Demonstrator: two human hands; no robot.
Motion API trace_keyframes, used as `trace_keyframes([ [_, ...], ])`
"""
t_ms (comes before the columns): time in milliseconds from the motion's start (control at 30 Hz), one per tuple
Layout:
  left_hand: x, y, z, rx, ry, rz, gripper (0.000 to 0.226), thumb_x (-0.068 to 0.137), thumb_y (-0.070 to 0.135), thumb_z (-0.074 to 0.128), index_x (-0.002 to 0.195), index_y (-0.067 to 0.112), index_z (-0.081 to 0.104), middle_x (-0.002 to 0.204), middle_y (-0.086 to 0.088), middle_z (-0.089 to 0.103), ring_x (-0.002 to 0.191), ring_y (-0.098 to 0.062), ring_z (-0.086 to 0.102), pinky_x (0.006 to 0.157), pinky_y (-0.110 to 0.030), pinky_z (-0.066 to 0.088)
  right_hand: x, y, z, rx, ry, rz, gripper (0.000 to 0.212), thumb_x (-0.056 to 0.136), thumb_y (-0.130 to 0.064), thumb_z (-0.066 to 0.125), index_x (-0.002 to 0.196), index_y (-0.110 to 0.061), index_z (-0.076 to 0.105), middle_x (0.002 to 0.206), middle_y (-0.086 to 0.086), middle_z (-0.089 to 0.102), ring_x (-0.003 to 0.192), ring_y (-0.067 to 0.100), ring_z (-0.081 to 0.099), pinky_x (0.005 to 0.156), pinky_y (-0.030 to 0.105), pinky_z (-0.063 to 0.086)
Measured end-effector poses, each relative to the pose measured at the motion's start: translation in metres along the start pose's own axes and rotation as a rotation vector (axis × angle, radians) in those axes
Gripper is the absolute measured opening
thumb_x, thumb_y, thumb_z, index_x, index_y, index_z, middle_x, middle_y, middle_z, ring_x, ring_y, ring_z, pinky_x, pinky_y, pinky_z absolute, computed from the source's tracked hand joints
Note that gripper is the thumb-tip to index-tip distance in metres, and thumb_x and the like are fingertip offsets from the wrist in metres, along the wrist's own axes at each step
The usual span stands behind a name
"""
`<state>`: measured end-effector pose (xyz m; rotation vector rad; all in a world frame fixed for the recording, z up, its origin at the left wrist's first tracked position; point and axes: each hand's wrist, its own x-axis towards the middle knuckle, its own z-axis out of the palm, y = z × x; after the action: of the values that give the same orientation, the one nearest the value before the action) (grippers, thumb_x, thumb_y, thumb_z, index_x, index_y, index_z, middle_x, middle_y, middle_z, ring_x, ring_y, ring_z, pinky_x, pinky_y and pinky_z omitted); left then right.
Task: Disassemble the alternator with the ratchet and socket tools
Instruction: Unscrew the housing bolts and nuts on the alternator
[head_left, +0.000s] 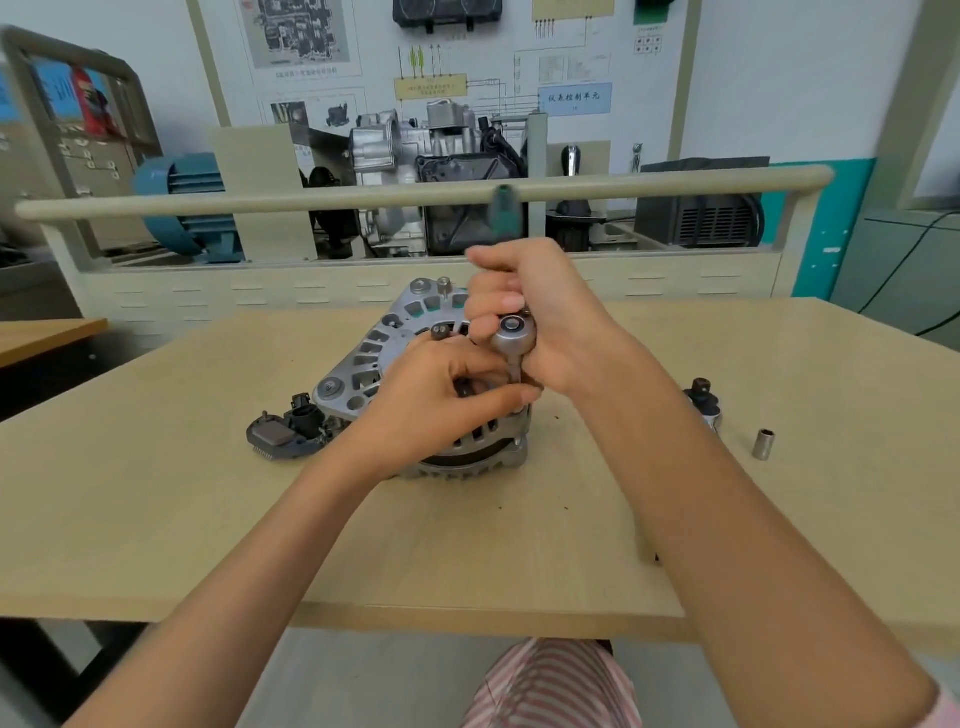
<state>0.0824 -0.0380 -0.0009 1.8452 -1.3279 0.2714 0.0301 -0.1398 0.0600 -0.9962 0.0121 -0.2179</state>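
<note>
The silver cast-aluminium alternator (415, 384) with slotted vent openings sits on the light wooden desk (467, 545), near the desk's middle and directly in front of you. All positions below are given relative to this alternator.

Your right hand (545, 312) is above the alternator's right side. Its grip is wrapped around the handle of the chrome ratchet (513, 335), whose round head faces you; the green-and-black handle end (504, 213) sticks up behind your fist and is blurred. A shaft runs down from the ratchet head toward the alternator's top.

Your left hand (441, 395) lies over the alternator's front right. Its grip is curled, thumb and fingertips pinched on a small dark part at the lower end of that shaft; what exactly it pinches cannot be told, since the fingers cover it.

A black plastic module with a connector and metal fins (291, 431) rests on the desk just beside the alternator's left side. To the alternator's right, partly hidden by your right forearm, lies a second chrome ratchet head with a dark knob (704, 397). Farther right of it, a small grey steel socket (762, 443) stands upright on the desk, well apart from the alternator.
</note>
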Motion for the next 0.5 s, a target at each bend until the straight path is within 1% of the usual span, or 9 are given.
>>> trace_keyframes([
  [67,0.0006,0.0017,-0.0012,0.021,-0.009,0.009,0.021,0.081,0.024,0.070,0.069,0.039,0.065,0.064,0.010,0.064,0.064,-0.012,0.057,0.068,-0.042,0.049,0.0015,-0.0070,-0.0006,-0.093,-0.141,0.138,0.017,0.095,-0.008,0.038,0.080,-0.011,0.043,0.039,-0.009,0.023,0.026,0.002,0.023,0.027,0.014,0.027],
  [133,0.0005,0.0023,-0.0005,0.005,-0.023,0.015,0.004,0.081,0.027,0.070,0.078,0.028,0.072,0.071,0.006,0.067,0.074,-0.018,0.062,0.074,-0.046,0.049,0.0041,-0.0100,-0.0004,-0.145,-0.239,0.242,0.016,0.096,-0.010,0.038,0.082,-0.010,0.046,0.040,-0.010,0.024,0.026,0.001,0.023,0.026,0.013,0.026],
  [200,0.0002,0.0008,-0.0006,-0.016,-0.024,-0.008,0.023,0.079,0.033,0.066,0.085,0.012,0.075,0.080,-0.007,0.070,0.081,-0.026,0.063,0.078,-0.049,0.049,0.0066,-0.0112,-0.0002,-0.150,-0.296,0.310,0.018,0.096,-0.012,0.037,0.082,-0.009,0.047,0.040,-0.010,0.024,0.026,0.001,0.024,0.026,0.013,0.025],
  [233,-0.0001,-0.0002,-0.0006,-0.019,-0.031,-0.008,0.027,0.079,0.034,0.066,0.085,0.008,0.074,0.081,-0.010,0.070,0.082,-0.025,0.063,0.078,-0.048,0.049,0.0074,-0.0114,0.0000,-0.147,-0.314,0.328,0.018,0.096,-0.012,0.037,0.082,-0.009,0.048,0.040,-0.010,0.025,0.026,0.001,0.024,0.025,0.013,0.025],
  [267,-0.0003,-0.0007,-0.0007,-0.025,-0.032,-0.008,0.025,0.080,0.032,0.067,0.084,0.009,0.075,0.080,-0.007,0.071,0.082,-0.022,0.064,0.078,-0.045,0.050,0.0078,-0.0116,0.0000,-0.141,-0.326,0.339,0.019,0.096,-0.012,0.037,0.081,-0.009,0.048,0.040,-0.010,0.025,0.026,0.001,0.024,0.025,0.013,0.025],
  [333,-0.0008,0.0005,-0.0004,-0.048,-0.027,-0.002,0.008,0.082,0.025,0.069,0.083,0.019,0.075,0.079,0.010,0.070,0.081,-0.007,0.063,0.077,-0.032,0.050,0.0081,-0.0113,-0.0009,-0.109,-0.339,0.344,0.019,0.096,-0.012,0.037,0.081,-0.009,0.049,0.039,-0.010,0.025,0.025,0.001,0.025,0.025,0.012,0.025],
  [367,-0.0007,0.0011,-0.0002,-0.042,-0.017,0.002,0.005,0.081,0.023,0.070,0.083,0.024,0.074,0.078,0.016,0.069,0.079,-0.003,0.062,0.077,-0.028,0.049,0.0074,-0.0106,-0.0016,-0.083,-0.335,0.335,0.020,0.096,-0.012,0.037,0.081,-0.009,0.049,0.039,-0.010,0.025,0.025,0.000,0.025,0.025,0.012,0.024],
  [433,-0.0005,0.0015,0.0011,-0.026,-0.009,0.012,0.004,0.081,0.024,0.070,0.078,0.024,0.073,0.073,0.014,0.067,0.073,-0.003,0.060,0.073,-0.032,0.049,0.0049,-0.0085,-0.0033,-0.015,-0.297,0.282,0.020,0.096,-0.012,0.039,0.080,-0.009,0.049,0.038,-0.010,0.026,0.025,0.001,0.025,0.026,0.012,0.025],
  [500,0.0001,0.0014,0.0020,0.005,-0.003,0.030,0.020,0.080,0.028,0.070,0.070,0.012,0.072,0.065,0.002,0.064,0.064,-0.011,0.054,0.067,-0.040,0.047,0.0016,-0.0045,-0.0045,0.061,-0.213,0.180,0.018,0.095,-0.012,0.041,0.080,-0.009,0.049,0.037,-0.010,0.026,0.026,0.001,0.025,0.027,0.013,0.027],
])
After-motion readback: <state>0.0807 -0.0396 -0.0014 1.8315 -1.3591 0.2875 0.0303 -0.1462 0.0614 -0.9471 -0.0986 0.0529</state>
